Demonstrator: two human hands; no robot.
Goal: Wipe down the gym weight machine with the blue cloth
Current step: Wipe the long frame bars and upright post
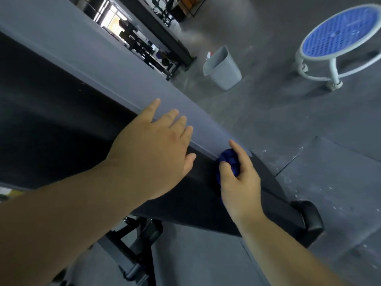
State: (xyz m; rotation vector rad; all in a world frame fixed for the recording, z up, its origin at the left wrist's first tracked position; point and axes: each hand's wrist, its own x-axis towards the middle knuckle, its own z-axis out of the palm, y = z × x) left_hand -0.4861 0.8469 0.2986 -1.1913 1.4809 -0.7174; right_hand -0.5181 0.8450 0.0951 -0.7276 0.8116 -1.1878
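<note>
— Where's the cloth [228, 163]?
— Balled up in the right hand [240, 182]. It's pressed on the machine [82, 58] just where the grey strip meets the black face, near the panel's low end.
— How is it held?
— Thumb and lower fingers curl round the wad, and the forefinger lies straight along the grey strip. Bunched like that, I'd say it makes a firm pad to push into the seam.
— And the left hand [152, 149]?
— Flat, fingers straight and a little spread, holding nothing. The palm is on the black face and the fingertips reach over onto the grey. It looks to me like a brace, so the person can lean over the slope while the other hand scrubs.
— Much left to do?
— I'd guess so. The cloth covers one small spot, and the panel runs far up to the left beyond both hands.
— What's round about?
— A grey bin [223, 69] stands on the floor [309, 120] past the machine, well apart from it, perhaps for rubbish. Something red and white shows behind it, but I can't tell what. Farther right is a white stool [338, 32] with a blue perforated seat. There's a black rounded cap [309, 217] at the machine's low end.
— Any brand or label?
— None I can read. There's no writing on the panel, the bin or the stool.
</note>
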